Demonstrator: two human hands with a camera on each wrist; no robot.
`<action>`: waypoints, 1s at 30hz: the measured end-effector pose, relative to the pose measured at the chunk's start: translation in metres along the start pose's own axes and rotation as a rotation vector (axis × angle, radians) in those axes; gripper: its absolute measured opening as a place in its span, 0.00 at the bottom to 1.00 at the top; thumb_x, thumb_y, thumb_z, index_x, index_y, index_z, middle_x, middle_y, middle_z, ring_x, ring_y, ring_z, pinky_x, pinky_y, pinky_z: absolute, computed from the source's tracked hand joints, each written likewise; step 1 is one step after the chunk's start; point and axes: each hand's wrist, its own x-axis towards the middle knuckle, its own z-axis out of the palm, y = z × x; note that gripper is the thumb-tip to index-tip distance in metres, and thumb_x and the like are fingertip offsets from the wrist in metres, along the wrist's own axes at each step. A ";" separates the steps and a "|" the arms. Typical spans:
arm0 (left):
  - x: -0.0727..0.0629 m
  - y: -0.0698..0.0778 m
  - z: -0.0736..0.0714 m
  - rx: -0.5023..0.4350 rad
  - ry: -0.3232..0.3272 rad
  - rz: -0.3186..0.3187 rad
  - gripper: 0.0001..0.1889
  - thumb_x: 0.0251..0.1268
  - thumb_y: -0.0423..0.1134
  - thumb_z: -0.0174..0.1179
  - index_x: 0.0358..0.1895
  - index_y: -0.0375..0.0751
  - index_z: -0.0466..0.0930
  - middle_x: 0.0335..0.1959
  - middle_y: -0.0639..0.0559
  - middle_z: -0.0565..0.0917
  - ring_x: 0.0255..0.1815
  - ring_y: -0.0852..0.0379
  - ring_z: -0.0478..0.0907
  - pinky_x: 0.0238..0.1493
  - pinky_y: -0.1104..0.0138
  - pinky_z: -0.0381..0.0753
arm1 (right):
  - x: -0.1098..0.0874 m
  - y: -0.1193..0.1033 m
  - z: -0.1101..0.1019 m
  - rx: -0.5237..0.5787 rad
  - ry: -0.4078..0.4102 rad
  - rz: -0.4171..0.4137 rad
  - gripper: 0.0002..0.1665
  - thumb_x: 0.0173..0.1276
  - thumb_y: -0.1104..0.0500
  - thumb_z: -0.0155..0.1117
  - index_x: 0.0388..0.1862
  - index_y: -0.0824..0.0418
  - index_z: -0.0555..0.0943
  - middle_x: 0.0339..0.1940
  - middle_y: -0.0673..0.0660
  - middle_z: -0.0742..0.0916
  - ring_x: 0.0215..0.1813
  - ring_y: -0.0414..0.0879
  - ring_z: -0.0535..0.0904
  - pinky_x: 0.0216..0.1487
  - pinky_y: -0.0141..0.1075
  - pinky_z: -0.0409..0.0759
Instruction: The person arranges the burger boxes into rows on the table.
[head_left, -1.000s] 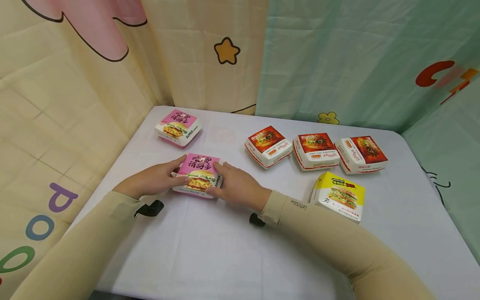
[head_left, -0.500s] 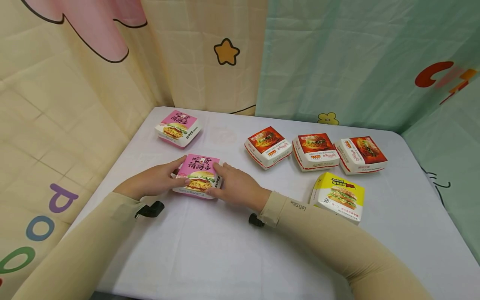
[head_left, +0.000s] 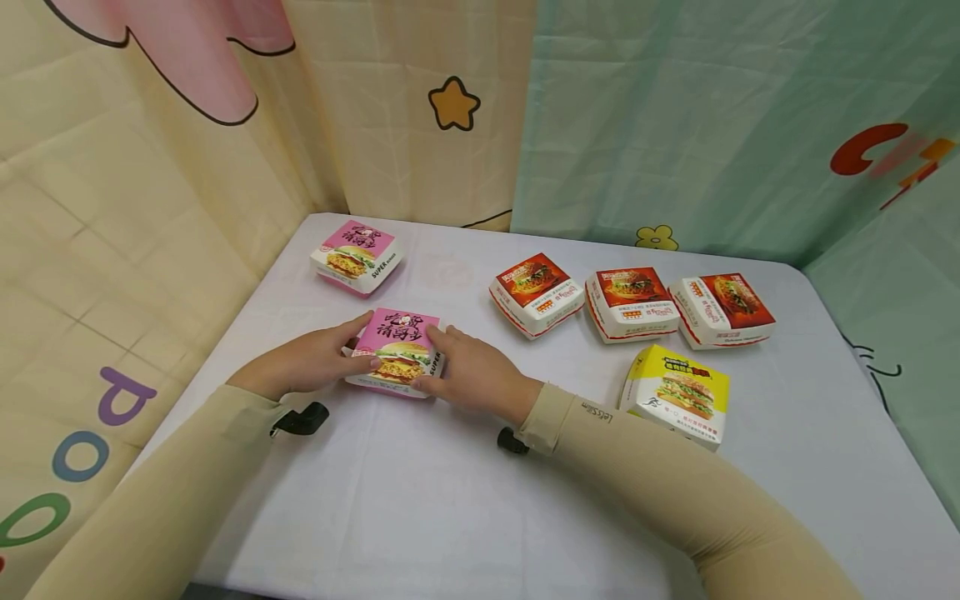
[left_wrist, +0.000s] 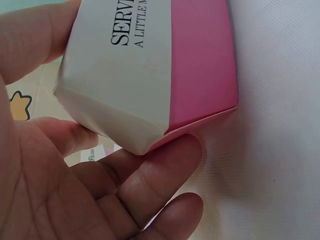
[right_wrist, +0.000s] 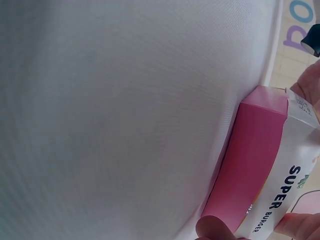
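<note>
A pink and white burger box (head_left: 399, 343) sits closed on the table, left of centre, between both hands. My left hand (head_left: 303, 362) grips its left side, thumb at the near left edge and fingers round the far left corner. On the right side my right hand (head_left: 476, 373) holds it, with the thumb near the front right corner and a finger on the lid's right edge. The left wrist view shows fingertips under a corner of the box (left_wrist: 125, 80). Lettering "SUPER BURGER" runs along the box's side (right_wrist: 255, 155) in the right wrist view.
Another pink burger box (head_left: 357, 254) stands at the back left of the white-covered table (head_left: 420, 517). Three red and white burger boxes, the middle one (head_left: 632, 302) among them, line the back right. A yellow burger box (head_left: 678, 392) lies beyond my right forearm. Printed curtains (head_left: 420, 175) enclose the table.
</note>
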 end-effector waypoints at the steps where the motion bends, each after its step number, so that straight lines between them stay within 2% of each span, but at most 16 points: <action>1: 0.000 0.000 0.000 0.000 -0.001 0.001 0.56 0.70 0.71 0.57 0.88 0.45 0.41 0.71 0.33 0.74 0.65 0.39 0.76 0.68 0.39 0.76 | 0.000 0.000 0.000 0.000 0.000 0.001 0.57 0.70 0.29 0.66 0.88 0.50 0.56 0.85 0.63 0.67 0.85 0.55 0.63 0.81 0.50 0.68; 21: 0.000 -0.002 0.001 -0.004 0.006 0.005 0.56 0.70 0.71 0.57 0.88 0.45 0.40 0.73 0.31 0.73 0.66 0.38 0.75 0.69 0.38 0.75 | 0.000 0.001 0.001 0.002 0.007 -0.009 0.57 0.70 0.30 0.66 0.88 0.51 0.56 0.85 0.62 0.67 0.85 0.54 0.62 0.82 0.49 0.66; 30: 0.000 -0.002 -0.002 -0.010 -0.007 0.015 0.56 0.70 0.72 0.57 0.88 0.46 0.40 0.76 0.32 0.71 0.70 0.35 0.74 0.71 0.35 0.72 | -0.001 0.001 -0.001 -0.004 0.017 -0.024 0.58 0.69 0.31 0.67 0.87 0.54 0.57 0.84 0.57 0.69 0.84 0.50 0.64 0.81 0.46 0.67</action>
